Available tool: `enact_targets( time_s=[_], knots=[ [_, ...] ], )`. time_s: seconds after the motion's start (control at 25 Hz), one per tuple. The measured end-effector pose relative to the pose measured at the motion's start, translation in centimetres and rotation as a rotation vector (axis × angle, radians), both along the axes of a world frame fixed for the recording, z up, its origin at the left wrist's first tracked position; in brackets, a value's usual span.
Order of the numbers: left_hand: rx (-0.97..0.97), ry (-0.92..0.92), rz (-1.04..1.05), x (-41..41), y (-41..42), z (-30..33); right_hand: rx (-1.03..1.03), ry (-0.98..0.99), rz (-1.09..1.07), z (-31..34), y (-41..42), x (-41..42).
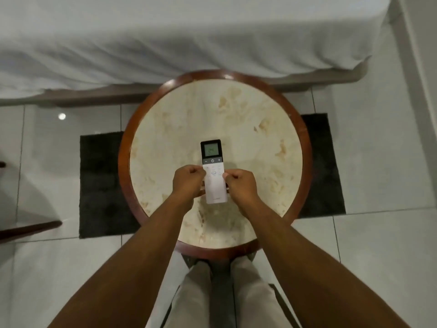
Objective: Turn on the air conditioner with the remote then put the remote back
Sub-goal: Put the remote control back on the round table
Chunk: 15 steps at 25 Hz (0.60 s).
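Note:
A slim white remote (213, 171) with a black top and a lit green display reading 24 lies lengthwise over the middle of a round table (236, 110). My left hand (188, 179) grips its left edge and my right hand (240, 183) grips its right edge, thumbs curled on the button face. Whether the remote rests on the tabletop or is held just above it cannot be told. No air conditioner is in view.
The table has a pale marbled top and a dark red-brown wooden rim. It stands on a dark rug (101, 183) over white floor tiles. A bed with a white sheet (189, 36) runs along the far side. Dark furniture edge (28, 229) pokes in at left.

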<state>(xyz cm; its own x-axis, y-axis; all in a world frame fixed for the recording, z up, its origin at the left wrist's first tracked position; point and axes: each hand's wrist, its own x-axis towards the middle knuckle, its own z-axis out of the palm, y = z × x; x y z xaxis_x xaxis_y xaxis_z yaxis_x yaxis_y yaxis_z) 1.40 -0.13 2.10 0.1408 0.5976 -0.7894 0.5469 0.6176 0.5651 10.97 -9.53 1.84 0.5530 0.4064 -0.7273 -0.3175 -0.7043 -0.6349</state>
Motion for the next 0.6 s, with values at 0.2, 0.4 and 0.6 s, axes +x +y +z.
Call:
enact_targets(
  time_s=[0.2,0.4,0.6],
  knots=[
    [0.02,0.064,-0.003,-0.8,-1.2,-4.8,-0.089,-0.057,0.025,-5.1,-0.5,-1.0],
    [0.054,0.071,0.0,-1.3,-2.0,-6.7,-0.116,-0.154,0.077,-6.8,-0.5,-1.6],
    [0.114,0.076,-0.015,-1.4,-2.1,-6.7,-0.133,-0.174,0.09,-7.0,-0.4,-1.3]
  ],
)
